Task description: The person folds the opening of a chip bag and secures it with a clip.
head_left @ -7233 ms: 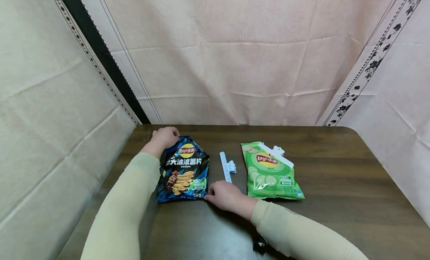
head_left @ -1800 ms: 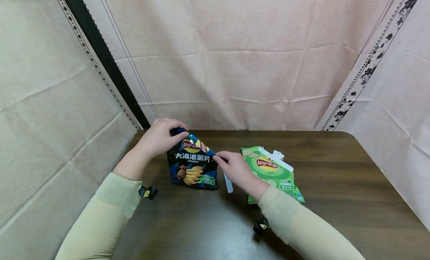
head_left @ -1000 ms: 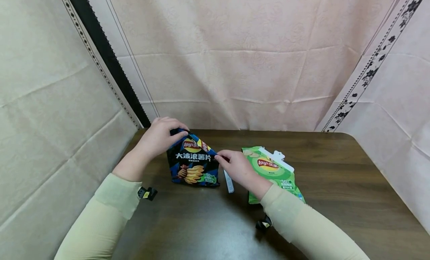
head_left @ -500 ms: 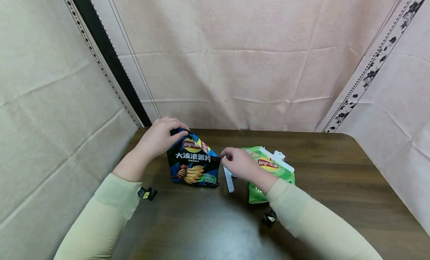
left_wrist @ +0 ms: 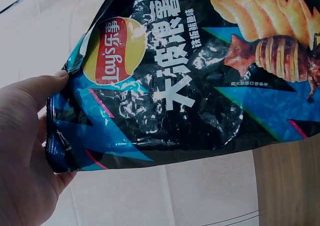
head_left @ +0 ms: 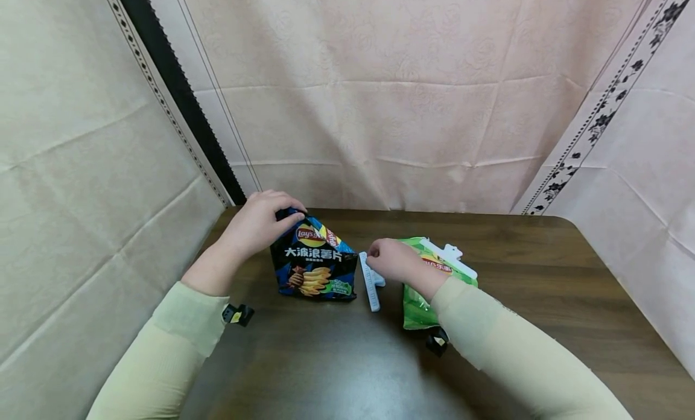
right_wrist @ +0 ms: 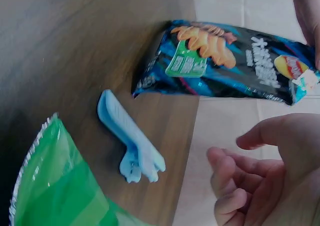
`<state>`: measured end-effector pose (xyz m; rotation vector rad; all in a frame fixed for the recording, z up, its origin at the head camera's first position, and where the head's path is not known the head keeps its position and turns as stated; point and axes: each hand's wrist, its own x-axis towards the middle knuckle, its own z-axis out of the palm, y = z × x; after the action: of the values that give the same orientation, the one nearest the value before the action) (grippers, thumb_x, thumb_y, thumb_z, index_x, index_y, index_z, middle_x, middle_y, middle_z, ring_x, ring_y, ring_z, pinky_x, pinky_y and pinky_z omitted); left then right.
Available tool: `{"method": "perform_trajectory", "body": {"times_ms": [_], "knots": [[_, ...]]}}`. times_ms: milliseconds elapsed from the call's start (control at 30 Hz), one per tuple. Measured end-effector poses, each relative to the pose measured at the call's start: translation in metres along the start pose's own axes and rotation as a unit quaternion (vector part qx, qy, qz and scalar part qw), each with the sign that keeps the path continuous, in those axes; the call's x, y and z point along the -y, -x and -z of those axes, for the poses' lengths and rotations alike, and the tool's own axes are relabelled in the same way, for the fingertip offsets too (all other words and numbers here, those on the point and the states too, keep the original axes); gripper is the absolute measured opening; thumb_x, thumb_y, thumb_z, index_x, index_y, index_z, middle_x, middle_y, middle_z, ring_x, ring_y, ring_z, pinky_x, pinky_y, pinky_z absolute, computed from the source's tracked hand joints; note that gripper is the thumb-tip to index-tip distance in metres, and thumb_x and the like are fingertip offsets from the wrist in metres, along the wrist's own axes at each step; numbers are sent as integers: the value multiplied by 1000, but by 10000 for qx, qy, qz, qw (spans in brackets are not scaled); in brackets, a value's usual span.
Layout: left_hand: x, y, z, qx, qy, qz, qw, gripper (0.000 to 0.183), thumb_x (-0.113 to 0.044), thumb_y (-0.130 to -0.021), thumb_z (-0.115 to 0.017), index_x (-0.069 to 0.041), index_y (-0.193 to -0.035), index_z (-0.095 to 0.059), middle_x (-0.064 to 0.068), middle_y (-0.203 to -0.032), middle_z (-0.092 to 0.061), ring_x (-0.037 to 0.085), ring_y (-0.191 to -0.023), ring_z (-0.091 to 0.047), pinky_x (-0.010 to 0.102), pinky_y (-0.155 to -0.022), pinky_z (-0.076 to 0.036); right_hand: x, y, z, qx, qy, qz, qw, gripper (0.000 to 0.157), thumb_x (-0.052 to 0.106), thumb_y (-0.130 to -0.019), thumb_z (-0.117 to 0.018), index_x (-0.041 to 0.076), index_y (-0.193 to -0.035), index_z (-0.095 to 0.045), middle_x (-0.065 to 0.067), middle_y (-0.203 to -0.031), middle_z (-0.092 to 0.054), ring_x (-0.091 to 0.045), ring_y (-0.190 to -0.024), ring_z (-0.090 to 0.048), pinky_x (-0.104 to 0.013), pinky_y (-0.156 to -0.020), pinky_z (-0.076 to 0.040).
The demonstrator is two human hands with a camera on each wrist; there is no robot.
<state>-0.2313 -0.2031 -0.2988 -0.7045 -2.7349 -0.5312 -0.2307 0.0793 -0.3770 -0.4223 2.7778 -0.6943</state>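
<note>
My left hand (head_left: pixel 257 224) grips the top left corner of a black and blue bag of potato chips (head_left: pixel 312 257), thumb on the front and fingers behind. The bag stands up from the table, its top right corner folded over. My right hand (head_left: pixel 399 260) is apart from the bag and holds nothing; its fingers are loosely bent in the right wrist view. Between that hand and the black bag lies a light blue bag clip (right_wrist: pixel 131 136). Partly hidden under the right arm is a green chip bag (head_left: pixel 415 308) with a white bag clip (head_left: pixel 453 260) across its top.
Everything sits on a dark wooden table (head_left: pixel 304 359) with rounded far corners. Pale cloth (head_left: pixel 402 136) hangs behind it and at both sides. Small black devices (head_left: pixel 238 314) are strapped at the wrists.
The black bag was lifted upright and its top right corner folded. My right hand then let go of the fold and moved right, uncovering the blue clip. The left hand kept its grip.
</note>
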Motion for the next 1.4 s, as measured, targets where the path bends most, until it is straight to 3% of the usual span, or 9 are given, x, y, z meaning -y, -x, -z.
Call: {"method": "perform_trajectory", "body": {"times_ms": [200, 533, 1033, 1400], "knots": [[-2, 1, -1, 5, 52, -2, 10000, 21, -32, -97, -65, -19, -111, -74, 1, -115, -69, 26, -117, -56, 53, -108, -30, -9, -12, -3, 428, 527, -317, 9972, 27, 27, -98, -59, 8, -113, -70, -6, -100, -68, -22, -83, -60, -40, -79, -53], [0, 3, -2, 39, 68, 22, 10000, 22, -33, -98, -64, -19, -112, -73, 1, -116, -69, 26, -118, -55, 53, -108, -30, -14, -28, -13, 620, 906, -927, 9896, 29, 33, -96, -64, 6, -106, -70, -6, -89, -65, -25, -81, -59, -41, -78, -51], [-1, 5, -3, -24, 120, -68, 9999, 20, -31, -98, -65, -20, -111, -73, -1, -114, -69, 23, -116, -57, 51, -109, -29, -19, -33, -25, 869, 930, -1314, 9831, 34, 37, -93, -68, 6, -109, -70, -8, -94, -64, -26, -86, -58, -42, -82, -48], [0, 9, -1, -79, 103, -7, 9999, 20, -31, -98, -64, -20, -112, -73, 0, -114, -69, 24, -117, -56, 53, -110, -28, -18, -29, -28, 867, 653, -1257, 9861, 33, 36, -96, -65, 6, -108, -68, -7, -86, -62, -24, -79, -59, -37, -73, -49]]}}
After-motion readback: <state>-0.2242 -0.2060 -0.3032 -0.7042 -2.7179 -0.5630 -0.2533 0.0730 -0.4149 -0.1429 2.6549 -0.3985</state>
